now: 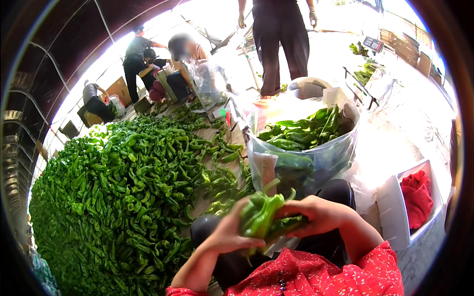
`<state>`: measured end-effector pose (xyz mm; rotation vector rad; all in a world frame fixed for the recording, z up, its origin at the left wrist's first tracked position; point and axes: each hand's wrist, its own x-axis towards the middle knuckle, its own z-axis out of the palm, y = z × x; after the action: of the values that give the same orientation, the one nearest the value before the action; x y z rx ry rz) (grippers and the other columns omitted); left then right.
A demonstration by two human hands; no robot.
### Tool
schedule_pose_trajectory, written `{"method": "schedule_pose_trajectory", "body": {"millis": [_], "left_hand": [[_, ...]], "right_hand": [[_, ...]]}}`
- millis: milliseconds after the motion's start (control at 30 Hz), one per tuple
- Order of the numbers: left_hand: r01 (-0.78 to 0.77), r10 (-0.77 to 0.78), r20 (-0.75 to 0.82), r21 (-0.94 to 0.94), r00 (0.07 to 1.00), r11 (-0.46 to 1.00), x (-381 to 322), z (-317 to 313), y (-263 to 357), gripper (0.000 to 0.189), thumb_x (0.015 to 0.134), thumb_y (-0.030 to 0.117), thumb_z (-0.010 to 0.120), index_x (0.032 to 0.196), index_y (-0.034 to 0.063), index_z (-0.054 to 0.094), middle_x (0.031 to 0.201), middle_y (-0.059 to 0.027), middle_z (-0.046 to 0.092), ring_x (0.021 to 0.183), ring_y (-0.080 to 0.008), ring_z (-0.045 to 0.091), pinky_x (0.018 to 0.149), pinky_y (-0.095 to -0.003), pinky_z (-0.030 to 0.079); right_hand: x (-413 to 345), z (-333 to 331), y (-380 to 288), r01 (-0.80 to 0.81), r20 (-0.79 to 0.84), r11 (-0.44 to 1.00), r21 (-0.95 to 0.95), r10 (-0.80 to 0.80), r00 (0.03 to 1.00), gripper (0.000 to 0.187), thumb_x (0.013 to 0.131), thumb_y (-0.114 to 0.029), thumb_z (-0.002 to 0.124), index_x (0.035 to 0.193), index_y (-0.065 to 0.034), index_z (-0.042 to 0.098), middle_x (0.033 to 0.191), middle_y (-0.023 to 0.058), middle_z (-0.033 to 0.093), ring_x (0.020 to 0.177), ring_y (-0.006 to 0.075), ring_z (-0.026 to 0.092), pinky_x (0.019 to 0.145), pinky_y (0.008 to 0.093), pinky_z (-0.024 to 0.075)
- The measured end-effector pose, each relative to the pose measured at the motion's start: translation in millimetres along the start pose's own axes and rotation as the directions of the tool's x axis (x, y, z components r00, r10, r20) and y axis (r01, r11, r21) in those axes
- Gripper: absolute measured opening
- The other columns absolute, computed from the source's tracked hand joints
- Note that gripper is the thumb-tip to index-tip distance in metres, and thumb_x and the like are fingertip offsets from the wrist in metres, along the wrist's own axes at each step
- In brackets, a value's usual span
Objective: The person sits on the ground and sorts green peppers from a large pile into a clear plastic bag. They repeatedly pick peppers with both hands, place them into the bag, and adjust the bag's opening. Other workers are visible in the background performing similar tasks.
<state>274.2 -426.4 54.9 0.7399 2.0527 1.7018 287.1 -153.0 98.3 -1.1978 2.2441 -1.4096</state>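
Observation:
Several long green peppers (261,216) are bunched between my two hands above my lap. My left hand (235,227) grips the bunch from the left, thumb underneath. From the right, the fingers of my right hand (314,214) close around more of the same peppers. Just beyond my hands hangs a clear plastic bag (318,162), its mouth spread wide on a frame and partly filled with green peppers (303,129). To my left a large heap of green peppers (129,196) spreads over the ground, with loose ones along its right edge.
A white foam box (389,211) holding a red cloth (417,199) stands at my right. Past the bag stands a person in dark trousers (281,44). Other people (185,70) work behind the heap. A digital scale (373,44) and cardboard boxes (400,44) are at the far right.

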Motion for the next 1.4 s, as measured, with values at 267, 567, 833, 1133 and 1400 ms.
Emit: {"method": "schedule_pose_trajectory", "body": {"millis": [267, 567, 833, 1133, 1400], "left_hand": [[0.29, -0.023, 0.298, -0.907, 0.954, 0.307, -29.4, 87.5, -4.9, 0.107, 0.067, 0.033, 0.084, 0.148, 0.0028, 0.022, 0.143, -0.0141, 0.042, 0.127, -0.0233, 0.046, 0.108, -0.0379, 0.035], [0.147, 0.039, 0.185, -0.878, 0.982, 0.455, -1.4, 117.5, 0.2, 0.102, 0.071, 0.045, 0.079, 0.147, 0.003, 0.024, 0.138, -0.0151, 0.044, 0.113, -0.0263, 0.053, 0.094, -0.0381, 0.045], [0.068, 0.084, 0.145, -0.806, 0.986, 0.589, 51.2, 115.5, 2.0, 0.102, 0.075, 0.057, 0.075, 0.147, 0.0035, 0.026, 0.134, -0.0152, 0.045, 0.1, -0.0287, 0.06, 0.081, -0.0377, 0.053], [-0.161, 0.232, 0.005, -0.705, 0.973, 0.69, 183.0, 52.8, 58.2, 0.097, 0.068, 0.044, 0.084, 0.143, 0.0034, 0.036, 0.128, -0.0182, 0.054, 0.119, -0.0341, 0.053, 0.091, -0.0485, 0.051], [-0.124, 0.153, 0.02, -0.488, 0.988, 0.864, 348.9, 60.0, 65.5, 0.074, 0.074, 0.015, 0.081, 0.136, 0.0116, 0.041, 0.099, -0.0036, 0.053, 0.079, -0.0154, 0.057, 0.059, -0.0314, 0.052]], "right_hand": [[-70.3, -2.3, -32.9, 0.368, 0.01, 0.808, -0.46, -0.41, 0.912, 0.033, 0.083, -0.02, 0.066, 0.116, -0.0167, 0.062, 0.103, 0.0005, 0.061, 0.094, 0.0199, 0.057, 0.082, 0.0354, 0.0457], [-60.6, -32.6, -21.5, 0.348, -0.128, 0.712, -0.61, -0.522, 0.843, 0.031, 0.076, -0.019, 0.064, 0.106, -0.0126, 0.062, 0.112, 0.0037, 0.055, 0.115, 0.0254, 0.048, 0.102, 0.0498, 0.0367], [-63.6, -78.1, 29.6, 0.25, -0.243, 0.781, -0.572, -0.453, 0.858, 0.058, 0.074, -0.018, 0.073, 0.129, -0.0145, 0.054, 0.131, 0.0106, 0.052, 0.125, 0.0309, 0.047, 0.106, 0.0455, 0.0355], [-34.6, -290.4, 182.7, -0.574, -0.289, 0.329, -0.75, 0.618, 0.732, 0.026, 0.084, -0.013, 0.054, 0.103, -0.0035, 0.069, 0.105, 0.0157, 0.068, 0.095, 0.0326, 0.064, 0.081, 0.0415, 0.0505], [-71.0, -352.0, 260.0, -0.806, -0.557, 0.009, -0.592, 0.718, 0.417, 0.035, 0.073, -0.02, 0.073, 0.104, -0.0039, 0.071, 0.109, 0.0143, 0.069, 0.099, 0.0286, 0.066, 0.079, 0.0368, 0.0537]]}}
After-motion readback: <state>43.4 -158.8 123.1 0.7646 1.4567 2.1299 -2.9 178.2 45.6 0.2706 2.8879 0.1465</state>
